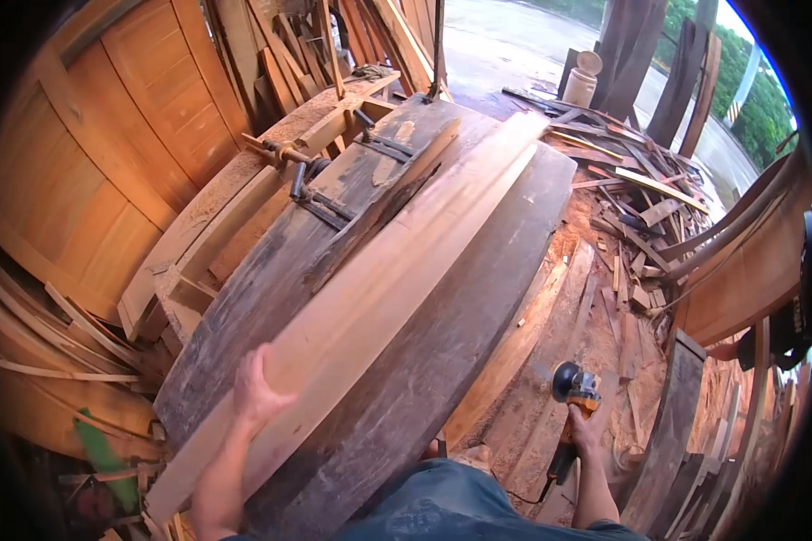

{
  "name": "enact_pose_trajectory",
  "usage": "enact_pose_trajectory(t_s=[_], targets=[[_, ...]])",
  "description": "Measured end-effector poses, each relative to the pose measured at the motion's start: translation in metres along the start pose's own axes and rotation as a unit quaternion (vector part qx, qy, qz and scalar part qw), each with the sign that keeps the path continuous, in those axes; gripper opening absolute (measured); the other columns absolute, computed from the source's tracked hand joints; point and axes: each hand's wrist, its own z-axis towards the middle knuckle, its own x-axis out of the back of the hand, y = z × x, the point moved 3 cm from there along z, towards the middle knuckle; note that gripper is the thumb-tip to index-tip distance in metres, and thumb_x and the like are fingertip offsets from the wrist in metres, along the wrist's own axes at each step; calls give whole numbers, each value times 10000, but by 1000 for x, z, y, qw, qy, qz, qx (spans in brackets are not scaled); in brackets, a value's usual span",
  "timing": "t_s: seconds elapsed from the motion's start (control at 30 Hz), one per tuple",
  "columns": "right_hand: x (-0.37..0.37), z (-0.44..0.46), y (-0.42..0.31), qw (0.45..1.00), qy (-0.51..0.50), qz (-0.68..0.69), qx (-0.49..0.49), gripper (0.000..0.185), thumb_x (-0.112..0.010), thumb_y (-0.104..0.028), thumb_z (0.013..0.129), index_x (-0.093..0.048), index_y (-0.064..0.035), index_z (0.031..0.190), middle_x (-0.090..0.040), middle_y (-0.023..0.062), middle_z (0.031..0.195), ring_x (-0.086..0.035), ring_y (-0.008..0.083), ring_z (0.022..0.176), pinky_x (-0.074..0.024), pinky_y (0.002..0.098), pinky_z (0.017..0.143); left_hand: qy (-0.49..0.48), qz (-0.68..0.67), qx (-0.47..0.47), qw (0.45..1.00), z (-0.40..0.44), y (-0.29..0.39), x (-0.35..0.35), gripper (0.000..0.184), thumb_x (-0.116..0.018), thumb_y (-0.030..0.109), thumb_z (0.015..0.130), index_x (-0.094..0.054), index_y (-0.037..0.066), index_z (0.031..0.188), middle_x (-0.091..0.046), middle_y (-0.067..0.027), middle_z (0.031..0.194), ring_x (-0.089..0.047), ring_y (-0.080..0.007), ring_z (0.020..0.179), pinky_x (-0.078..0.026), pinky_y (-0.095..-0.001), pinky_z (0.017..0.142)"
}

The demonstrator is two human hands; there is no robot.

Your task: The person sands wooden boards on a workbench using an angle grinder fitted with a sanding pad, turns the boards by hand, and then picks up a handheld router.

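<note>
A long pale wooden beam [388, 261] lies diagonally across a dark, worn workbench [442, 352]. Near the beam's close end, my left hand [260, 392] grips its left edge, thumb across the top and fingers partly hidden over the side. My right hand [586, 431] is wrapped around the body of an angle grinder [576, 386] with a dark round head and a yellow-orange section. The grinder is held off to the right of the bench, apart from the beam, and its cord trails down beside my leg.
Bar clamps [320, 203] and a rough wood strip [392, 194] lie on the bench's left side. Panelled wooden doors [126, 117] stand at left. Scrap wood [636, 171] and sawdust cover the ground at right. A curved wooden panel [749, 266] stands far right.
</note>
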Motion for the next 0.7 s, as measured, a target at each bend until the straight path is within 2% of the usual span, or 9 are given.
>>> enact_pose_trajectory(t_s=[0.13,0.2,0.3,0.43,0.57,0.67,0.7], targets=[[-7,18,-34,994,72,-11,86,566,-776,-174,880,-474,-3,1326,-621,109,1143,-629,197,1002,-518,345,892,-29,0,33,999,-94,43,-27,1007,-940,373,557,-481,34,1385,-564,-186,1247,-538,-395,1180,-457,-510,1014],[-6,32,-41,996,49,-71,36,553,-772,-182,889,-474,-5,1321,-621,116,1154,-629,200,1011,-518,348,893,-48,-4,61,997,-130,49,-59,1017,-942,381,561,-471,41,1396,-552,-185,1280,-526,-396,1205,-442,-519,1032],[-5,45,-60,994,29,-96,31,534,-766,-196,900,-476,-10,1308,-625,119,1157,-634,204,1004,-526,354,880,-47,-47,59,996,-155,69,-92,1035,-941,388,570,-454,51,1419,-552,-181,1295,-520,-386,1227,-420,-513,1062],[-14,28,-111,995,-6,-94,37,548,-776,-241,886,-494,-13,1297,-646,111,1113,-652,212,963,-539,367,863,-40,-63,77,994,-166,80,-126,1033,-936,378,584,-446,55,1434,-545,-184,1319,-506,-380,1262,-394,-508,1093],[-34,1,-141,995,-38,-58,75,628,-810,-275,848,-499,-26,1334,-661,135,1140,-661,242,1021,-532,385,874,-15,-26,86,996,-163,86,-147,1018,-921,404,599,-451,49,1429,-556,-186,1310,-519,-385,1261,-404,-507,1091],[-50,-15,-153,994,-70,-48,64,683,-824,-206,843,-462,-43,1398,-622,106,1204,-611,219,1082,-501,376,933,-72,-101,84,989,-147,92,-161,1043,-910,433,608,-453,27,1453,-562,-215,1358,-517,-395,1305,-409,-492,1113],[-55,-12,-143,993,-96,-29,58,693,-817,-221,851,-453,-43,1413,-623,111,1206,-613,225,1087,-495,376,951,-87,-125,84,985,-138,98,-163,1063,-908,446,610,-454,18,1471,-549,-233,1399,-508,-403,1324,-409,-491,1121]])
